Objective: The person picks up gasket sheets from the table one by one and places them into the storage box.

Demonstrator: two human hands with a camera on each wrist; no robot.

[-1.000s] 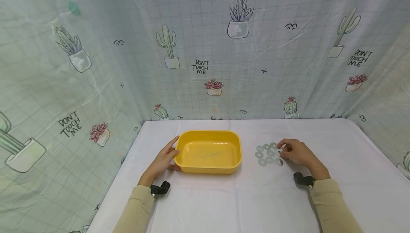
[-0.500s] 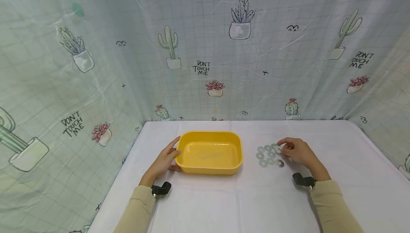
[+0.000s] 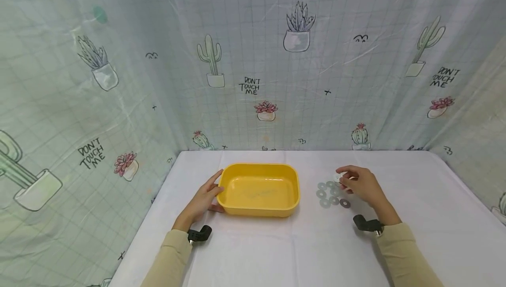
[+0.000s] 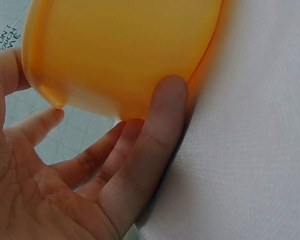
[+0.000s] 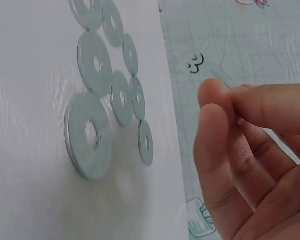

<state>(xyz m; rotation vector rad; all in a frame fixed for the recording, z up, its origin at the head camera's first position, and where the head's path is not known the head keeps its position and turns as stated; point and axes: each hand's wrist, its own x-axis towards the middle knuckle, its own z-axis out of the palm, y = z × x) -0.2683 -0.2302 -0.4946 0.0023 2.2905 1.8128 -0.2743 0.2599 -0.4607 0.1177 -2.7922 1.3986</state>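
A yellow plastic basin (image 3: 258, 212) stands on the white table, with my left hand (image 3: 203, 199) at its left end. In the left wrist view my fingers spread over its outer wall (image 4: 125, 55), one fingertip at the rim and another low near the cloth. My right hand (image 3: 359, 184) pinches a flat washer (image 3: 337, 177) between thumb and fingertips, raised above the table; in the right wrist view the fingers mostly hide it. Several grey metal washers (image 5: 90, 135) lie flat just left of and below this hand, set close together in rows.
White cloth covers the table (image 3: 253, 252). Behind and at the sides hangs a pale curtain (image 3: 308, 72) printed with cacti and lettering. Between the basin and the washers lies a strip of bare cloth. Black camera mounts (image 3: 367, 224) sit on both wrists.
My right hand has lifted a washer off the group and moved slightly up and to the left. The dark washer at the near right now shows fully. My left hand stays on the basin.
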